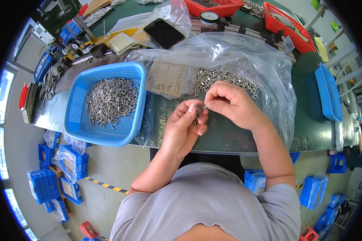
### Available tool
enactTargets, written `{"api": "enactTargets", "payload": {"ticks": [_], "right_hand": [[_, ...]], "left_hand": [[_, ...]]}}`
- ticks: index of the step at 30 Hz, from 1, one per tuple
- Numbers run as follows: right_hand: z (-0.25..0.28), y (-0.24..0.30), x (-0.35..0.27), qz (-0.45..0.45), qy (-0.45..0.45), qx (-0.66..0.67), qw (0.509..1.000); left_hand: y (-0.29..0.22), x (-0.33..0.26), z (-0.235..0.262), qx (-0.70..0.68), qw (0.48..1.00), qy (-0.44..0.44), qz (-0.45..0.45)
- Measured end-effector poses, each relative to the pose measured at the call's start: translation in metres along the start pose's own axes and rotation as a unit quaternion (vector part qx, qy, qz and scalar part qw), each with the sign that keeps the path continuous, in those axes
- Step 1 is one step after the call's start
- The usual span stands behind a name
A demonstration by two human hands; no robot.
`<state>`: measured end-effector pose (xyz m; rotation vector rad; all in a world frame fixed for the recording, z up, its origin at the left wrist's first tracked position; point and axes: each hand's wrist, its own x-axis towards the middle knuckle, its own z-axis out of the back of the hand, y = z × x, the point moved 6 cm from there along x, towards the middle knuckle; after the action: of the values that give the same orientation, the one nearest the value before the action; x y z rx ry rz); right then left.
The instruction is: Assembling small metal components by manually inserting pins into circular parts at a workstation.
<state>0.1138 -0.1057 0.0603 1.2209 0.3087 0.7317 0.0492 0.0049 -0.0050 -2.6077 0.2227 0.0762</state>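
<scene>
Over the table's near edge, my left hand (180, 130) is closed around a small dark metal ring (199, 107), held between thumb and fingers. Several small metal pins (196, 119) stick out below the ring, among the curled fingers. My right hand (239, 106) pinches a thin pin (204, 107) with thumb and forefinger, right beside the ring; whether it touches or enters the ring I cannot tell. Behind my hands lies an opened clear plastic bag (265, 60) with a heap of metal pins (213, 78) in it. A blue basket (142, 84) holding many similar pins (112, 100) stands to the left.
A brown paper sheet (167, 79) lies at the bag's left. Farther back are a black phone (164, 33), a dial gauge (209, 17) and red baskets (275, 26). An empty-looking blue tray (328, 92) sits at the right edge. Blue crates (44, 186) stand on the floor.
</scene>
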Motion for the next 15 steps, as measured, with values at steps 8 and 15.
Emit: {"api": "enactTargets", "payload": {"ticks": [8,15], "right_hand": [[-0.0062,0.0030,0.0009,0.029,-0.008,-0.007,1.000],[-0.0074,0.0054,0.0018,0.034,-0.007,-0.020,0.999]], "left_hand": [[0.0011,0.0001,-0.0001,0.006,1.000,-0.011,0.003],[0.0010,0.0001,0.0005,0.001,1.000,-0.011,0.002]]}}
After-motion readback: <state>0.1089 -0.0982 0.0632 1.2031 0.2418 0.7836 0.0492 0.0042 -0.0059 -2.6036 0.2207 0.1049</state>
